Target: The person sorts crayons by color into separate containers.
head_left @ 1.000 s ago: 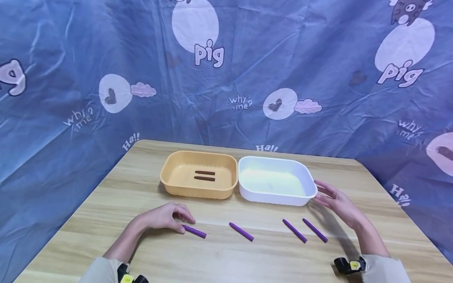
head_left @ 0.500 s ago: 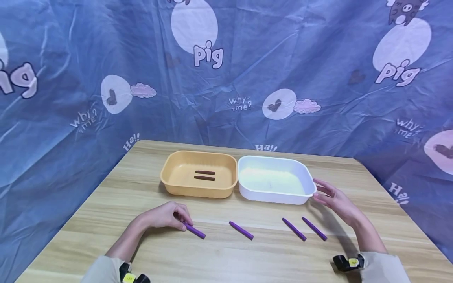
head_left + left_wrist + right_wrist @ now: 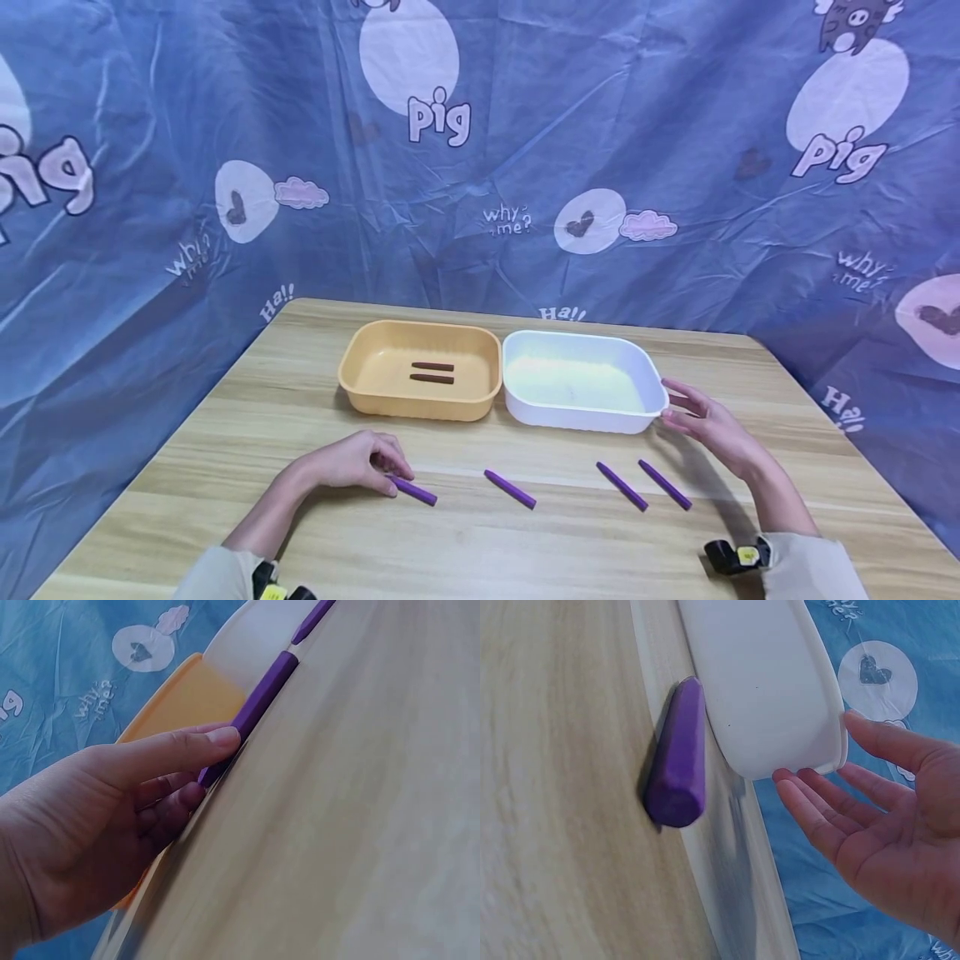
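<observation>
In the head view my left hand (image 3: 356,462) is low over the table at left, pinching a purple crayon (image 3: 416,492) near its tapered end. In the left wrist view the thumb lies on top of this six-sided crayon (image 3: 262,694), with fingers behind and below. My right hand (image 3: 708,425) is at the right end of a white plastic bin (image 3: 585,418). Its fingers are extended, with fingertips right at the bin's corner in the right wrist view. Between and in front of the hands lie more purple crayons, one (image 3: 510,489) near the middle and two (image 3: 622,486) farther right.
Beside the white bin, end to end, stands a tan bin (image 3: 420,407) with two brown crayons (image 3: 432,372) lying in it. The wooden table (image 3: 480,550) ends at a blue printed cloth (image 3: 480,267) behind and at the sides.
My left hand takes a closer pinch on the crayon and swivels it slightly, then almost back. My right hand stays at the white bin's corner, and the bins keep their places.
</observation>
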Tool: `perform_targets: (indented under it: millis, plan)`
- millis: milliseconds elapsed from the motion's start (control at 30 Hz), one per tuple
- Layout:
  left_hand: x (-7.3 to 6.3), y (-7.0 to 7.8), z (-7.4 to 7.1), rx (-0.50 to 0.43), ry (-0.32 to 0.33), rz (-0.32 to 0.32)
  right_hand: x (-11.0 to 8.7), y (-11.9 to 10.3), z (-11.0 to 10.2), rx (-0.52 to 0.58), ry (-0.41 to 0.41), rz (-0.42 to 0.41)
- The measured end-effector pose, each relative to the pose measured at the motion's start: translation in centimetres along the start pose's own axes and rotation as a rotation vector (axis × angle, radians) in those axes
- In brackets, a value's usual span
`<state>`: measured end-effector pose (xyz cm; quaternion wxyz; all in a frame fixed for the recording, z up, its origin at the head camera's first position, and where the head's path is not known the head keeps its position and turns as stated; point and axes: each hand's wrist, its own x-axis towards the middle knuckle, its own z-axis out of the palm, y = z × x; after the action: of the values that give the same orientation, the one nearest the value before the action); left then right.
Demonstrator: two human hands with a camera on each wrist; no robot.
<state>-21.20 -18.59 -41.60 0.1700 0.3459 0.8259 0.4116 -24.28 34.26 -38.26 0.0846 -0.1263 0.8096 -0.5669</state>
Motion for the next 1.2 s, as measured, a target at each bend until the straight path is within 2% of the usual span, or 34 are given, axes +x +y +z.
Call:
perform_targets:
  millis: [400, 967, 1200]
  plan:
    - [-0.01, 0.40, 0.06, 0.011, 0.000, 0.050, 0.02, -0.18, 0.03, -0.014, 0.003, 0.002]
    - [0.10, 0.46, -0.09, -0.002, 0.032, 0.012, -0.02, -0.10, 0.09, -0.012, 0.008, 0.010]
    - [0.44, 0.88, -0.13, -0.001, 0.046, 0.009, -0.13, -0.21, 0.13, 0.061, 0.003, -0.002]
